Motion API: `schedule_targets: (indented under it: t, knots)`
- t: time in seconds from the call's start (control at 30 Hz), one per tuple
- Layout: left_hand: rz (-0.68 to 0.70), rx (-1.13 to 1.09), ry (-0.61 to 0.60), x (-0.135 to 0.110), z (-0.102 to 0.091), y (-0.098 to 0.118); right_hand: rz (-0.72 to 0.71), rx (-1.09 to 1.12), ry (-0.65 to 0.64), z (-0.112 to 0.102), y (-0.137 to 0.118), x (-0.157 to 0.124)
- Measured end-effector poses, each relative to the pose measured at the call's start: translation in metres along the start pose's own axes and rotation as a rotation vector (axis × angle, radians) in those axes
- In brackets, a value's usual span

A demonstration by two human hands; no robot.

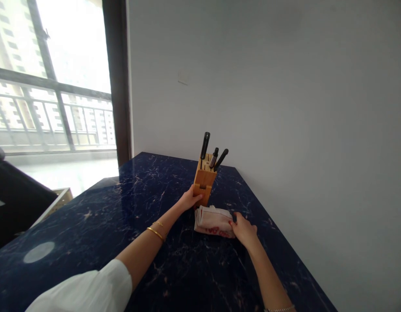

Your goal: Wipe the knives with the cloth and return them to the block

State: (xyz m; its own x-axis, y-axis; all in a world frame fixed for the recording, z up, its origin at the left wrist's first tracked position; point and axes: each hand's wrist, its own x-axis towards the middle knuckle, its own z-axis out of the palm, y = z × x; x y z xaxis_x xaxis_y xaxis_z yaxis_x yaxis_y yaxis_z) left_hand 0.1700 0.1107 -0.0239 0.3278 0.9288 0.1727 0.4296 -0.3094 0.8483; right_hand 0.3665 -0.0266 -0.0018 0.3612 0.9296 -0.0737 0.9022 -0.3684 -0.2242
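Note:
A wooden knife block (204,178) stands near the far end of a dark blue marble table (129,216), with three black handles (205,145) sticking up from it. My left hand (189,199) grips the block's lower front corner. A folded pale cloth with red print (213,221) lies on the table just in front of the block. My right hand (243,229) pinches the cloth's right edge, fingers closed on it.
A plain grey wall (285,108) runs along the table's right side and far end. To the left are a large window (51,78) with a dark frame, a black object (15,195) and a box edge (57,201) beside the table.

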Motion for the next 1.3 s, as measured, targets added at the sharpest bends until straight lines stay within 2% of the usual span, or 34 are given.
schedule_targets:
  t: [0.33, 0.67, 0.83, 1.3]
  knots:
    - [0.066, -0.059, 0.017, -0.003, 0.015, 0.01, 0.005, 0.019, 0.078, 0.001, 0.002, 0.002]
    - [0.029, -0.058, -0.044, -0.003, 0.043, 0.028, -0.021, 0.011, 0.134, 0.0, 0.007, 0.006]
    - [0.036, -0.041, -0.088, -0.001, 0.043, 0.03, -0.021, 0.009, 0.171, -0.002, 0.005, 0.003]
    - [0.056, -0.022, -0.087, 0.0, 0.053, 0.03, 0.007, -0.011, 0.192, 0.001, 0.001, 0.001]
